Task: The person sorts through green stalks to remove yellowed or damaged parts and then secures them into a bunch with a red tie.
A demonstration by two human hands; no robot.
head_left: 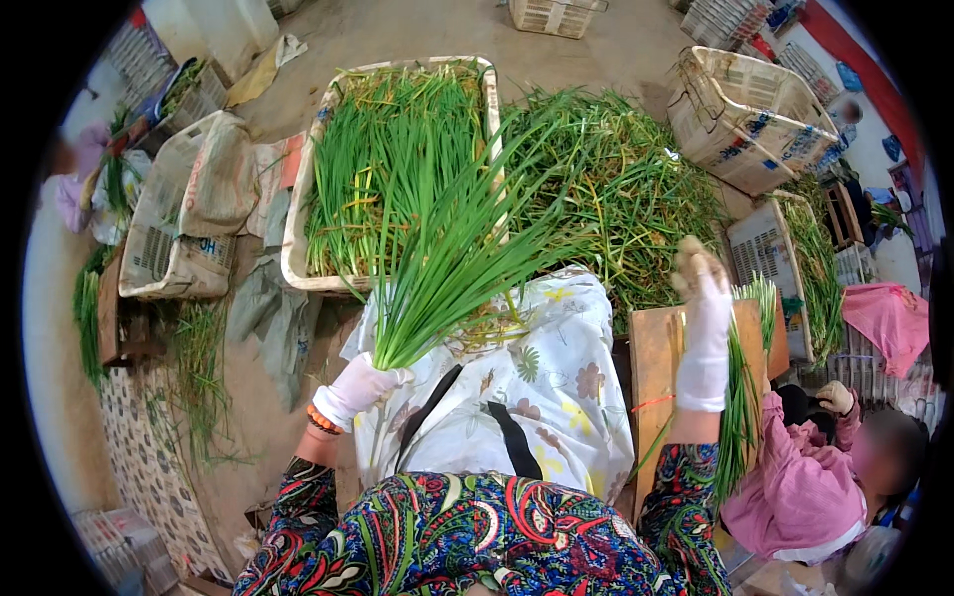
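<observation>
My left hand, in a white glove with an orange bead bracelet at the wrist, is closed round the pale stem ends of a bunch of green chives. The long leaves fan up and to the right over my lap. My right hand, gloved and stained at the fingertips, is raised above a wooden board; its fingers point away from me and nothing shows in them. A floral plastic apron covers my lap, with a few loose yellowed leaves on it.
Ahead stands a white crate full of chives, beside a large heap of loose leaves. More crates stand at the back right, and a sack-draped crate at left. A person in pink sits close on my right.
</observation>
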